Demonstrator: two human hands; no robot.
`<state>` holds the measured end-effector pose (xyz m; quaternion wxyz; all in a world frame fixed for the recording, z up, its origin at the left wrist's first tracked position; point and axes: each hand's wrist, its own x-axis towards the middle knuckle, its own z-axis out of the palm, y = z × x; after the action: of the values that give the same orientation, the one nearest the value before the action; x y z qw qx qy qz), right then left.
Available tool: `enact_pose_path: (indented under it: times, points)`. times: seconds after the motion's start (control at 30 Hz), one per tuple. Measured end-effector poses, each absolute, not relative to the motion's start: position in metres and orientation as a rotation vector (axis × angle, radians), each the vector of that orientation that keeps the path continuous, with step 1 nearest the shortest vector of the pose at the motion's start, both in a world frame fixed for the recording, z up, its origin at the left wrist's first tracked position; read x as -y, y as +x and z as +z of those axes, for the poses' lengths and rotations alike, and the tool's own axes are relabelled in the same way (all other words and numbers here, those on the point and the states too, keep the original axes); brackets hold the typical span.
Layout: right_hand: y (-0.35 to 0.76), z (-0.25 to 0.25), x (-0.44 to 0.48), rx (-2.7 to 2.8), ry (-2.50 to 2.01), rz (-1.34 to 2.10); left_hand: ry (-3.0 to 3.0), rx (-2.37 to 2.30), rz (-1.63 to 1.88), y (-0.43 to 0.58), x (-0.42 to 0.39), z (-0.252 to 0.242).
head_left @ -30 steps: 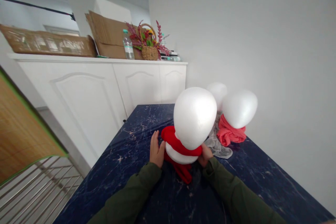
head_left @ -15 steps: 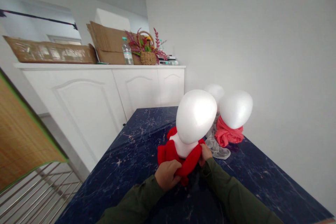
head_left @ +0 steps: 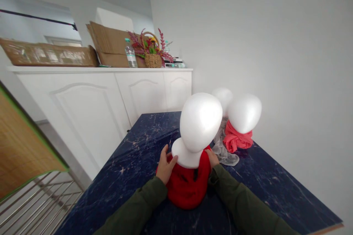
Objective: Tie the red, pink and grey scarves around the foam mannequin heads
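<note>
A white foam mannequin head [head_left: 200,121] on a round base stands in front of me, tilted slightly to the right. Red cloth [head_left: 187,192], perhaps a scarf, lies bunched round the front and right of its base. My left hand [head_left: 165,166] is at the base's left side, thumb and fingers apart, with the thumb tip at the base's edge. On the other side, my right hand [head_left: 213,158] grips the red cloth beside the neck; its fingertips are partly hidden. The cloth behind the head is out of sight.
A second white head [head_left: 245,113] wears coral cloth [head_left: 237,138]; a third head [head_left: 223,97] stands behind it. Sheer grey cloth [head_left: 226,154] lies beside them on the dark blue marbled table [head_left: 132,161]. A metal rack [head_left: 41,200] is at the left.
The red cloth has come down from the neck to the front of the base, baring the base. My left hand has let go, moved up to the left and spread its fingers.
</note>
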<state>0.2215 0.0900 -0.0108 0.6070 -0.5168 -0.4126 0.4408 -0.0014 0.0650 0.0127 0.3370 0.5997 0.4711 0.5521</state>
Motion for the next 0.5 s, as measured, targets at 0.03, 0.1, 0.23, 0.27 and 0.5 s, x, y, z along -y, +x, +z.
enact_pose_path:
  times: [0.03, 0.1, 0.23, 0.27, 0.5]
  points:
    - [0.217, -0.009, -0.089, 0.942, -1.192, 1.023, 1.692, -1.278, 1.461, -0.003, -0.064, 0.014]
    - [0.208, -0.006, -0.085, 0.93, -1.165, 1.047, 1.954, -1.335, 1.474, -0.003, -0.061, 0.019]
    - [0.194, -0.001, -0.077, 0.926, -1.061, 1.15, 1.945, -1.293, 1.427, 0.006, -0.056, 0.024]
    - [0.191, -0.001, -0.075, 0.927, -1.038, 1.174, 1.862, -1.294, 1.432, 0.009, -0.056, 0.024]
    - [0.181, 0.004, -0.067, 0.893, -0.972, 1.313, 1.713, -1.437, 1.585, -0.015, -0.089, 0.043]
